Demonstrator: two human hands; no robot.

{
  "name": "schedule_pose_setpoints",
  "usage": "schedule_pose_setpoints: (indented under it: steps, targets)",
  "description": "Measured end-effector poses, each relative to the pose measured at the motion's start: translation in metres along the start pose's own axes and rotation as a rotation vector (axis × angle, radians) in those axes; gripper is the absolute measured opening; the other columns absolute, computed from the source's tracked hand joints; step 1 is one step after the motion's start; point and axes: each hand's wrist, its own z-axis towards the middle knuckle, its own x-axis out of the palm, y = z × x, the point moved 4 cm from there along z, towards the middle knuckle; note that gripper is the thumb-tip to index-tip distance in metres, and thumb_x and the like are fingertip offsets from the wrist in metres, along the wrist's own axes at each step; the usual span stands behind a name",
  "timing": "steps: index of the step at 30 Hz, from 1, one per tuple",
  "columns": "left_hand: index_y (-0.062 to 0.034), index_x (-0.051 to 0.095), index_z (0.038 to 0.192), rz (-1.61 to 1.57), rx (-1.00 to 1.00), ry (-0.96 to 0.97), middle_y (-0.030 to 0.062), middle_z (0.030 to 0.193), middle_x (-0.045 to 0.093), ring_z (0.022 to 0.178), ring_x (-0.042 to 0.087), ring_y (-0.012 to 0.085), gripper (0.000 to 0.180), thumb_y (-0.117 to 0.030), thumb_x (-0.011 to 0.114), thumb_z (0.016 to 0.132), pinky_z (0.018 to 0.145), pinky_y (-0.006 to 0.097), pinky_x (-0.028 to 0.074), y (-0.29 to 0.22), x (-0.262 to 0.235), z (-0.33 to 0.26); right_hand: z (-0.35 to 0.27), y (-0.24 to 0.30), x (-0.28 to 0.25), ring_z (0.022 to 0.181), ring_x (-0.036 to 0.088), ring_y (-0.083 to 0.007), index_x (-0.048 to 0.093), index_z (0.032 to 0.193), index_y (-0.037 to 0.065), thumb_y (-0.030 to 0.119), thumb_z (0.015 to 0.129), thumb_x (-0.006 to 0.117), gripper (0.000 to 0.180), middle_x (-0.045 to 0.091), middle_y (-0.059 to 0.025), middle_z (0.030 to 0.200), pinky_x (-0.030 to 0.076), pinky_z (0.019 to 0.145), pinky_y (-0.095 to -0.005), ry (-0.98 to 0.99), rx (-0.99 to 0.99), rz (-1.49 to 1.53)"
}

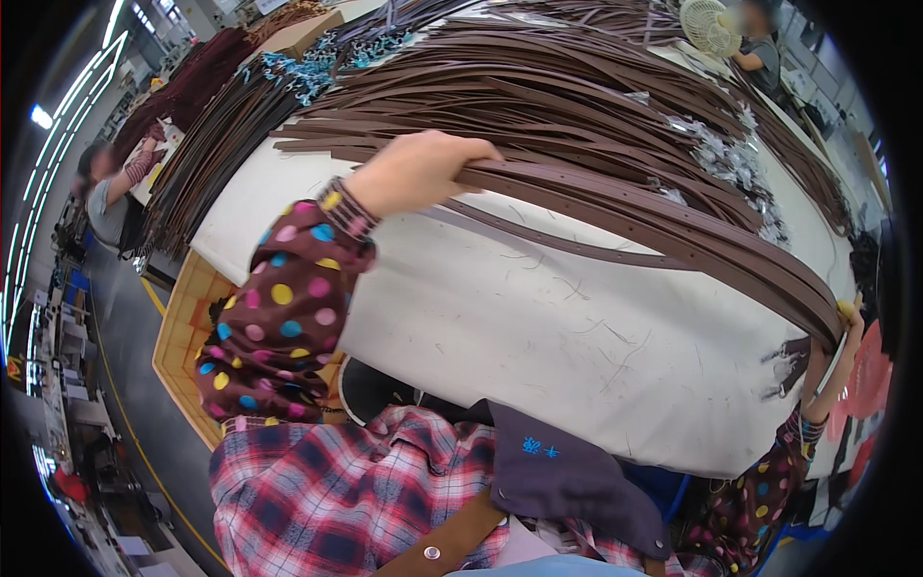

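A bundle of long brown belt straps (615, 208), with small holes near the left ends, stretches in an arc across the front of the pile. My left hand (418, 173) is closed around the bundle's left end, its back turned up. At the far right edge, my right hand (842, 354) grips the straps where they bend down over the table; its fingers are partly hidden, and a yellow covering shows on one fingertip. One single strap (577, 247) sags below the bundle over the white table cover (538, 327).
Behind lies a wide pile of brown straps (538, 106) with clear plastic scraps (735, 159). Darker straps (216, 135) with teal ties (298, 77) lie left. A cream fan (710, 27) and a person (762, 53) are at the far right; another person (111, 197) works left. A yellow crate (187, 341) stands beside me.
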Motion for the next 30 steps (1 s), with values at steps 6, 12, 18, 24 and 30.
schedule_pose_setpoints:
  steps: [6,12,18,24,30]
  targets:
    - [0.0007,0.045,0.134,0.064,-0.13,0.23,0.0187,0.133,0.052,0.125,0.047,0.0322,0.069,-0.005,0.069,0.071,0.106,0.037,0.037,0.037,-0.039,-0.045,0.022,0.077,0.04,0.084,0.067,-0.0264,0.048,0.118,0.009,-0.002,0.076,0.069,0.049,0.066,-0.011,0.094,0.051,0.072,-0.0312,-0.009,-0.125,-0.029]
    - [0.0012,0.009,0.149,-0.343,0.375,0.045,0.0241,0.153,0.014,0.143,0.018,0.036,0.127,-0.049,0.085,0.06,0.113,0.05,0.02,-0.13,0.029,0.011,0.034,0.107,0.031,0.081,0.066,-0.0345,0.045,0.115,0.008,-0.003,0.067,0.074,0.057,0.065,-0.0122,0.093,0.051,0.067,-0.0353,0.005,-0.211,-0.027]
    - [-0.0062,0.016,0.148,-0.107,0.253,-0.495,0.0195,0.14,0.043,0.127,0.046,0.031,0.1,-0.015,0.08,0.071,0.106,0.046,0.033,-0.156,0.076,0.071,0.048,0.125,0.013,0.081,0.064,-0.0358,0.047,0.111,0.008,-0.002,0.068,0.075,0.052,0.064,-0.0134,0.086,0.05,0.065,-0.0368,-0.021,-0.238,0.033]
    - [0.0007,0.055,0.106,-0.427,0.134,0.139,0.016,0.088,0.063,0.075,0.06,0.0265,0.034,-0.015,0.07,0.08,0.072,0.032,0.048,-0.12,0.028,0.089,0.049,0.123,0.018,0.079,0.062,-0.0367,0.047,0.108,0.009,0.01,0.072,0.076,0.046,0.063,-0.0132,0.08,0.048,0.063,-0.0386,0.077,-0.277,-0.033]
    - [0.003,0.057,0.105,-0.342,0.008,0.352,0.0115,0.085,0.06,0.073,0.054,0.0179,0.036,-0.012,0.067,0.075,0.07,0.03,0.046,-0.064,-0.002,0.072,0.05,0.095,0.032,0.074,0.063,-0.0361,0.045,0.106,0.009,0.018,0.076,0.077,0.045,0.065,-0.013,0.078,0.048,0.061,-0.0402,0.092,-0.21,0.044]
